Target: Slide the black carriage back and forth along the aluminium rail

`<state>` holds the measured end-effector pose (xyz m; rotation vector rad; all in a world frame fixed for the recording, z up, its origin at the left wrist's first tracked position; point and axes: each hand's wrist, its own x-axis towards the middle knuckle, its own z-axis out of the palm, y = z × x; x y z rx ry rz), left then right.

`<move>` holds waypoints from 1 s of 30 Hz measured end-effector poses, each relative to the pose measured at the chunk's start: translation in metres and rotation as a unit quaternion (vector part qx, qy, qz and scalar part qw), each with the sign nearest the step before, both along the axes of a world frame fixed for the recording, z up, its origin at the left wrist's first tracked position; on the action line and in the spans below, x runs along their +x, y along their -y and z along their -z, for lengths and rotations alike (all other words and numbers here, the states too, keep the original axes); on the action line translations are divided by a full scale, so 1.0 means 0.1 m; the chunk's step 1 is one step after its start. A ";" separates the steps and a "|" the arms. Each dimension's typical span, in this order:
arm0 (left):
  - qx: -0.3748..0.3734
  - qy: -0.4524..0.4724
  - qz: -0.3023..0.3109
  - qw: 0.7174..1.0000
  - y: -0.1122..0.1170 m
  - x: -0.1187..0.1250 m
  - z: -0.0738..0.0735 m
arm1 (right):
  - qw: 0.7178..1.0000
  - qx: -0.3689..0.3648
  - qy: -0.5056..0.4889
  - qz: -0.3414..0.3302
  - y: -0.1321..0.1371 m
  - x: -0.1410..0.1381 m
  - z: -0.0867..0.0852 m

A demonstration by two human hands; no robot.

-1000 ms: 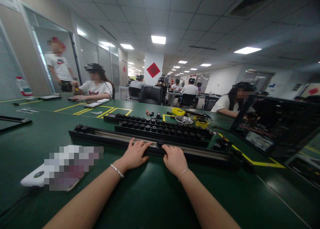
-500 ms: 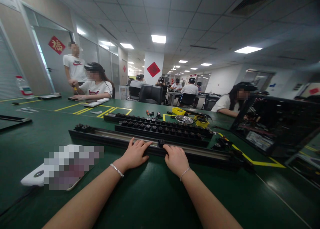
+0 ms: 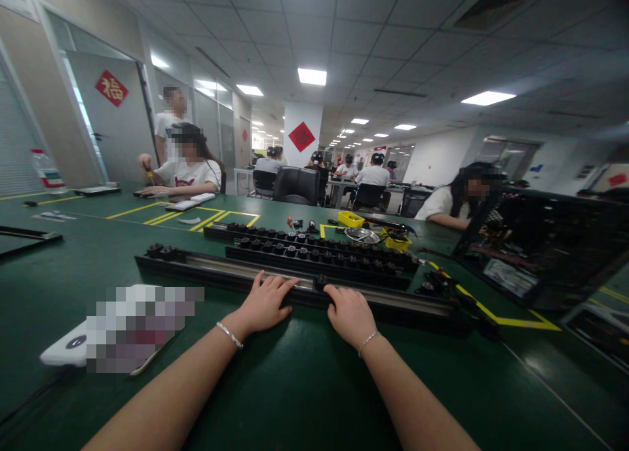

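A long black track rail (image 3: 308, 297) with a pale inner channel lies across the green table in front of me. My left hand (image 3: 266, 301) rests over its middle, fingers spread on the top edge and the thumb out along the near side. Just right of it, a small black socket module (image 3: 322, 282) sits in the channel. My right hand (image 3: 351, 314) has its curled fingertips against that module's right side; what lies under them is hidden. Two more black socket modules (image 3: 161, 250) sit at the rail's left end.
Behind lie black rails filled with socket modules (image 3: 314, 251). A metal dish (image 3: 362, 235) and yellow bin (image 3: 350, 219) stand farther back. An open computer case (image 3: 545, 248) is at right, a white phone-like device (image 3: 69, 349) at left. Co-workers sit around the table.
My right hand and the socket module at its fingertips have shifted slightly right along the rail. My left hand stays put. A standing person in the background has moved right.
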<state>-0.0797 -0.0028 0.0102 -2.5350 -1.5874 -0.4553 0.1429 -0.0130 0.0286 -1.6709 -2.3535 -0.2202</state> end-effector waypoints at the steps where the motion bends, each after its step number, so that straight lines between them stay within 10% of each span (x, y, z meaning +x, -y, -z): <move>1: 0.003 0.000 0.000 1.000 0.00 0.00 0.00 | 1.000 -0.002 0.000 0.000 0.00 0.00 0.00; 30: 0.011 -0.004 0.006 1.000 -0.01 0.00 0.01 | 0.999 -0.025 -0.016 -0.013 -0.05 0.13 -0.08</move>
